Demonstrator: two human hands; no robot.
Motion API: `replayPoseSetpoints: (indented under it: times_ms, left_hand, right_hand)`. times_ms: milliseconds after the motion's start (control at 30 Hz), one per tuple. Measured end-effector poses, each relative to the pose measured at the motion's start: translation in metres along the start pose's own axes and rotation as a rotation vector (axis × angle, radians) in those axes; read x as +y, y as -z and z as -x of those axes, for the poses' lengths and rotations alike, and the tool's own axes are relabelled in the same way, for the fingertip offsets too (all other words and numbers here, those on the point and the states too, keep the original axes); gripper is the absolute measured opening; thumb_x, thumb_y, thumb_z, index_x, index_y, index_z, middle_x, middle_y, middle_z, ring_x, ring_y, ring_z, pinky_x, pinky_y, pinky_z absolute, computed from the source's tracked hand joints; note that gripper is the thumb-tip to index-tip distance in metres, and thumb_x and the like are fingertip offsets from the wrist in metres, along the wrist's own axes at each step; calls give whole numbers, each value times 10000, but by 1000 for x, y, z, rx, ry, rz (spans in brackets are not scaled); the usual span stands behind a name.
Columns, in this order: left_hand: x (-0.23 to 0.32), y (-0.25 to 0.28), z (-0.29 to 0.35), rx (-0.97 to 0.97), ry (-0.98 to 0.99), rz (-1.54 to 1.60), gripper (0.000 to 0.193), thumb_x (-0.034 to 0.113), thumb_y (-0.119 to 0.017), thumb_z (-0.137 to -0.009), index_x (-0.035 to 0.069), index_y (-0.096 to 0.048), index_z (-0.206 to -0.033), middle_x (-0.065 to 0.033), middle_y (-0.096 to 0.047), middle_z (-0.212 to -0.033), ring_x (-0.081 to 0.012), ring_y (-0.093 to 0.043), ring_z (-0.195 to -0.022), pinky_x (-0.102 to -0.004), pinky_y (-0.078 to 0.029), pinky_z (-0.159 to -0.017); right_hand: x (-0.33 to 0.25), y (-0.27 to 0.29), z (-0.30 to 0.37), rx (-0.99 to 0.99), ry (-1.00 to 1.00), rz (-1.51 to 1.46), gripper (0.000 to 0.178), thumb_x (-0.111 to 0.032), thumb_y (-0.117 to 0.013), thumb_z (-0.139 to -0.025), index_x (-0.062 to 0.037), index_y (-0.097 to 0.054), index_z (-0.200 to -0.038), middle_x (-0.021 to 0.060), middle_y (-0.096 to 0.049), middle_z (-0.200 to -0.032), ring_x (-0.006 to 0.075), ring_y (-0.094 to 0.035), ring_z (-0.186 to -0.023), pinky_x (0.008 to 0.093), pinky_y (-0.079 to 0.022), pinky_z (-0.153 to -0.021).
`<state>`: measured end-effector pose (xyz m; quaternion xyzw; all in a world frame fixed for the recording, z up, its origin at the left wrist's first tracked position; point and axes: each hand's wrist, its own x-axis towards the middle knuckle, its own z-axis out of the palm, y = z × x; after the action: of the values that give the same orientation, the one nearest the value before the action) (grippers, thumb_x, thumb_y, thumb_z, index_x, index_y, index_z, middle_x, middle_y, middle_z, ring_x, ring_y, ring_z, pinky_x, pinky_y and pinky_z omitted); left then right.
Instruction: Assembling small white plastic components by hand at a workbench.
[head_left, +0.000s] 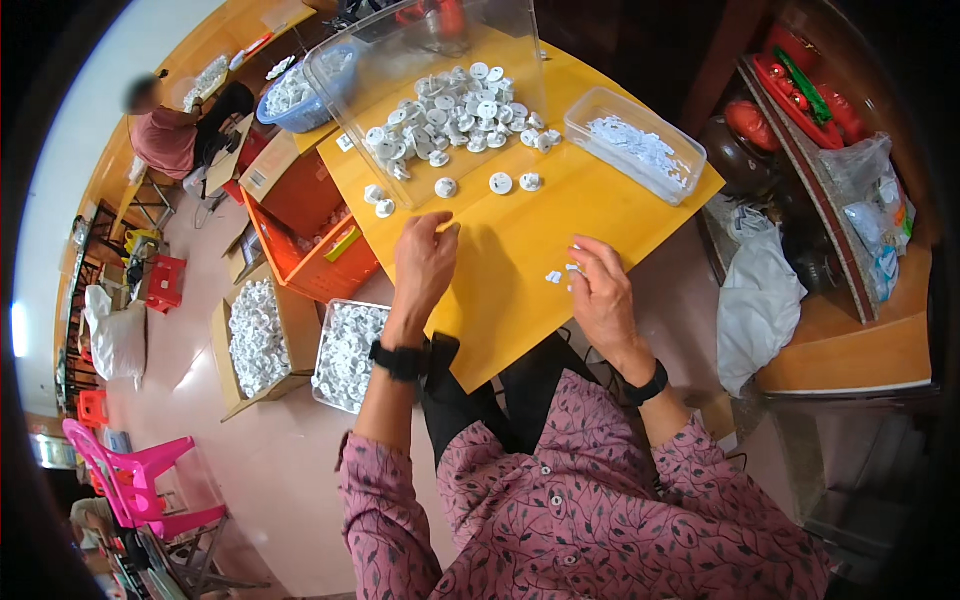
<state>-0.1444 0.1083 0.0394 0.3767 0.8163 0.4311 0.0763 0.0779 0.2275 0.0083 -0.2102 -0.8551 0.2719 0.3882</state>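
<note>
At the yellow table, the seated person's two bare hands are over the near half of the top, well apart. From where I stand, the left hand has its fingers curled and its thumb close to them, just short of some loose knobs; I cannot tell whether that grip has anything in it. The right hand bends its fingers and thumb toward a couple of tiny white pieces. One piece shows right by the fingertips, but I cannot tell whether the grip is clamped on it.

Beyond the loose knobs, a heap of white knobs lies at the mouth of a big clear bin turned on its side. At the table's right end, a clear tub holds many small white strips.

On the floor to the left I see an orange crate, then a carton and a white tray, both full of white parts. Farther back a co-worker in a pink top sits near a blue basket. A pink chair stands at lower left, and a white sack slumps by the shelf on the right.
</note>
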Motion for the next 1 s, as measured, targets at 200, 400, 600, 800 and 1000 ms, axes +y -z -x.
replayPoseSetpoints:
  times_ms: [200, 400, 600, 800, 1000]
  left_hand:
    - [-37, -21, -61, 125, -299, -262, 351, 92, -650, -829, -8, -643, -1165, -239, -628, -1175, -382, -626, -1054, -413, -505, -902]
    - [-28, -21, -61, -60, -137, -289, 255, 105, -698, -792, 2, -695, -1026, -222, -686, -990, -327, -680, -902, -391, -538, -781]
    - [-6, -11, -16, -148, -202, -178, 159, 94, -687, -772, -40, -669, -855, -212, -643, -821, -351, -649, -773, -400, -517, -690]
    - [4, -4, 42, -132, -175, -135, 164, 61, -679, -775, -43, -660, -900, -218, -642, -880, -359, -650, -766, -389, -522, -692]
    - [24, -2, 99, -76, 31, 98, 230, 72, -672, -876, -23, -669, -1085, -112, -676, -922, -166, -643, -762, -289, -526, -699]
  right_hand:
    - [1, 15, 10, 118, -8, 36, 207, 69, -607, -799, 27, -622, -1002, 162, -599, -1084, 356, -582, -1021, 421, -484, -884]
    - [-1, 15, 21, 63, 35, 82, 139, 29, -643, -811, 2, -648, -947, 125, -586, -944, 324, -591, -895, 408, -488, -788]
    - [-2, 8, 23, 24, 62, 92, 97, 3, -645, -824, -17, -652, -919, 110, -579, -915, 310, -588, -860, 400, -473, -768]
    - [-1, 14, 30, 2, 67, 202, 143, -14, -638, -827, -30, -643, -969, 102, -572, -950, 295, -582, -895, 396, -458, -778]
    - [-10, 19, 30, -178, 92, 330, 335, 15, -573, -812, 24, -591, -1146, 139, -542, -1046, 307, -558, -965, 402, -433, -816]
